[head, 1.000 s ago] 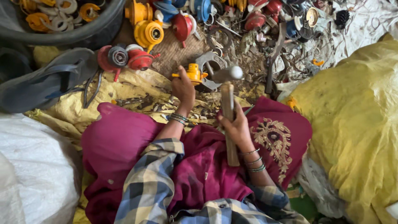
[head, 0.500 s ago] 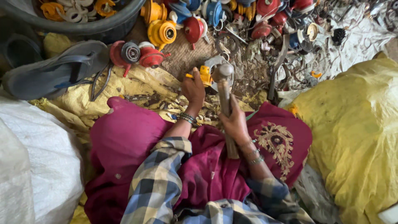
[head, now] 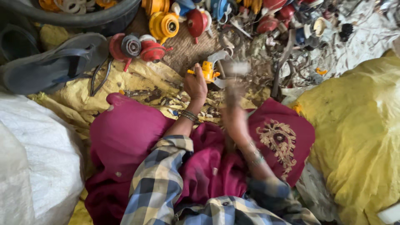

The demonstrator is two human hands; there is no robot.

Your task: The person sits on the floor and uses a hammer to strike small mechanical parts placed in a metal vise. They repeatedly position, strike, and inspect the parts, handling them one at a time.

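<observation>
here 1 left hand (head: 196,84) pins 1 yellow part (head: 207,71) while 1 blurred right hand (head: 234,118) grips 1 hammer (head: 233,79).

Yellow part (head: 207,71) with grey bracket; magenta garment (head: 125,133), gold embroidery; blue-yellow plaid sleeve (head: 160,179); blurred hammer (head: 233,83) probably brown-handled.

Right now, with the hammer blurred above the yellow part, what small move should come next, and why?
Probably bring the hammer straight down onto the yellow part. The left hand pins that part on the ground, the right hand grips the handle, and the blurred head hangs just right of the part.
</observation>
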